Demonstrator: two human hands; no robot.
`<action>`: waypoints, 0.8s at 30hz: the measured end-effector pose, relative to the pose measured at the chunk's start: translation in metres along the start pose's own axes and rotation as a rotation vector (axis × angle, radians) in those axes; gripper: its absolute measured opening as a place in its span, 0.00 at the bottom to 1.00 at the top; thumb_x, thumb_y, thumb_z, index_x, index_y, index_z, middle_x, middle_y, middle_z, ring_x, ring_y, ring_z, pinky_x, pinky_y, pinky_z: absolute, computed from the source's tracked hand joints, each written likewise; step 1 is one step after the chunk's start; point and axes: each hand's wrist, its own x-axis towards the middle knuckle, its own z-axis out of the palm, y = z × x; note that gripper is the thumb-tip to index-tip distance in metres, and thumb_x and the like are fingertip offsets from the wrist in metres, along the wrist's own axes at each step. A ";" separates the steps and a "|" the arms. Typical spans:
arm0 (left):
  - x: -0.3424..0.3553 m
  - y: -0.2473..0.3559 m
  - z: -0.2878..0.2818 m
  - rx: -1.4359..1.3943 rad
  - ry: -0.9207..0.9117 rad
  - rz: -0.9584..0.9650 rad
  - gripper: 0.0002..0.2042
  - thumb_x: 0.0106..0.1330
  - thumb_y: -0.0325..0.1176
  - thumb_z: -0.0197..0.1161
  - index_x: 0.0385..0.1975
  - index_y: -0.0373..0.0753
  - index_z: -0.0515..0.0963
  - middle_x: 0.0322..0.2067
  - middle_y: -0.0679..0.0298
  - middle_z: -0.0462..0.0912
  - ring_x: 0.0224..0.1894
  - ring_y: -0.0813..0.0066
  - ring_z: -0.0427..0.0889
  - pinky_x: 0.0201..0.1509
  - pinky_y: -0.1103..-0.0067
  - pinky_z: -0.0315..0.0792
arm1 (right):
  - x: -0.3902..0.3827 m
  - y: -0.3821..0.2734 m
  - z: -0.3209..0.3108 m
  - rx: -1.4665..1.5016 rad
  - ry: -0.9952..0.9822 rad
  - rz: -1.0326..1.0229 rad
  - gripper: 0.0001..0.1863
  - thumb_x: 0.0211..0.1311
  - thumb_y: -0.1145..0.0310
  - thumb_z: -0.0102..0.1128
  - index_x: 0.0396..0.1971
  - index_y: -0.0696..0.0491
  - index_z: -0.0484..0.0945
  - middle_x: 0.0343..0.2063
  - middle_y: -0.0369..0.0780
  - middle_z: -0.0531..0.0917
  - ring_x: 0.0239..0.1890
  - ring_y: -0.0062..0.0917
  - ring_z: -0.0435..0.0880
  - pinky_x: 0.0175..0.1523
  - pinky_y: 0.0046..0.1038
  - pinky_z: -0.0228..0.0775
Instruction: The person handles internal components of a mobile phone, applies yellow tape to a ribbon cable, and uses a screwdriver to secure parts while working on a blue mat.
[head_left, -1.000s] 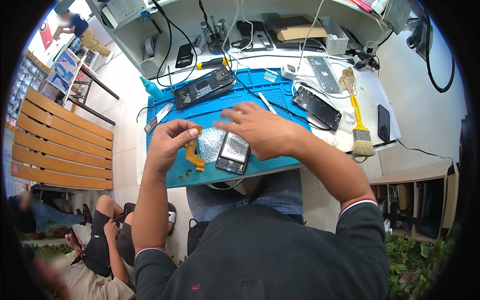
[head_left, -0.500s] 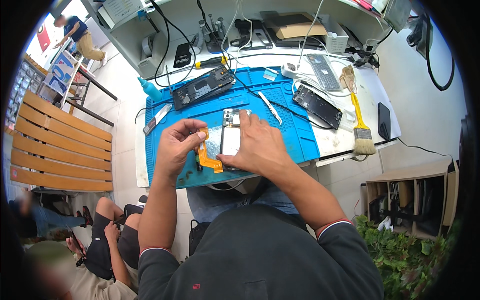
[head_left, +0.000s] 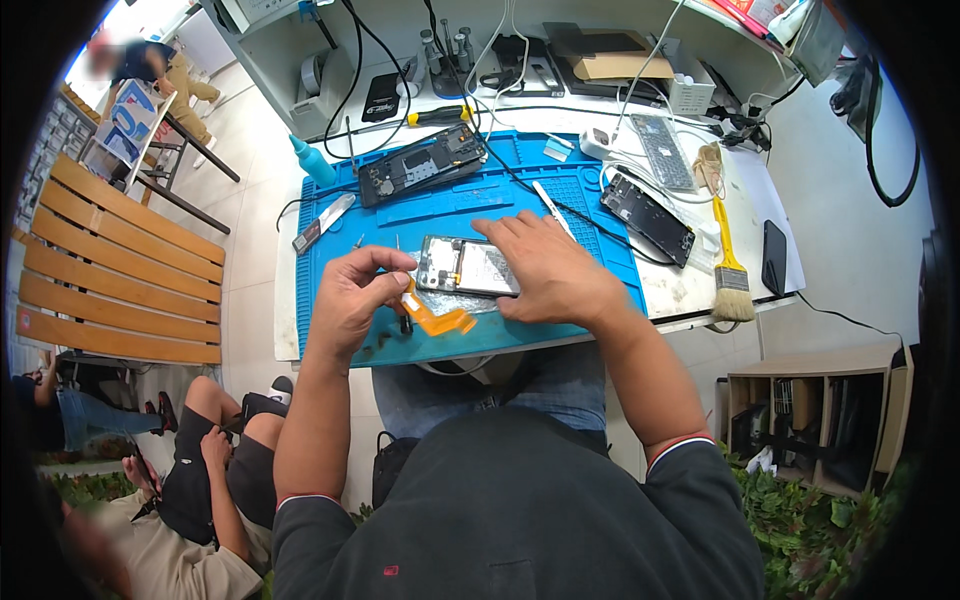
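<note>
My left hand (head_left: pixel 352 297) pinches one end of an orange flex cable (head_left: pixel 436 321) between thumb and fingertips. The cable hangs to the right, just in front of an opened phone (head_left: pixel 484 270). This phone lies crosswise, its back cover off, showing a pale battery and bare inner parts. My right hand (head_left: pixel 560 272) grips its right end, thumb on the near edge and fingers over the far edge. Beneath them spreads a blue repair mat (head_left: pixel 400 348). Tweezers (head_left: pixel 552 208) rest behind my right hand, partly hidden by it.
Behind lies a dark phone frame (head_left: pixel 420 168), with a blue bottle (head_left: pixel 313 160) to its left. A second dismantled phone (head_left: pixel 648 218), a yellow-handled brush (head_left: pixel 732 275) and a black phone (head_left: pixel 773 257) lie on the right. Cables cross the mat. People are at the left.
My right hand has turned the phone from upright to crosswise, its camera end now leftward. The flex cable has swung out slightly to the right in my left hand.
</note>
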 end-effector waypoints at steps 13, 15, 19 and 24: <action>0.030 0.013 0.033 -0.014 -0.055 -0.101 0.10 0.72 0.28 0.78 0.46 0.30 0.86 0.42 0.57 0.92 0.39 0.74 0.92 0.44 0.78 0.89 | 0.004 -0.019 0.029 0.116 0.496 -0.297 0.18 0.62 0.62 0.83 0.49 0.53 0.89 0.43 0.39 0.91 0.48 0.37 0.88 0.60 0.41 0.74; 0.032 0.012 0.033 0.005 -0.088 -0.122 0.11 0.72 0.28 0.79 0.46 0.29 0.86 0.42 0.57 0.92 0.40 0.73 0.93 0.44 0.77 0.89 | 0.005 -0.017 0.030 0.124 0.534 -0.282 0.15 0.64 0.63 0.81 0.45 0.53 0.89 0.41 0.39 0.91 0.47 0.36 0.87 0.59 0.40 0.74; 0.036 0.010 0.029 0.019 -0.142 -0.141 0.13 0.72 0.30 0.80 0.49 0.29 0.87 0.42 0.57 0.92 0.41 0.74 0.93 0.46 0.78 0.89 | 0.001 -0.011 0.028 0.192 0.455 -0.252 0.11 0.64 0.66 0.80 0.42 0.53 0.91 0.41 0.39 0.91 0.46 0.36 0.87 0.59 0.40 0.74; 0.040 0.011 0.014 0.325 -0.004 0.084 0.16 0.72 0.34 0.81 0.53 0.32 0.88 0.43 0.63 0.92 0.43 0.80 0.90 0.49 0.81 0.83 | 0.001 0.000 0.028 0.172 0.370 -0.253 0.10 0.64 0.67 0.80 0.41 0.53 0.91 0.40 0.39 0.90 0.48 0.36 0.86 0.60 0.40 0.73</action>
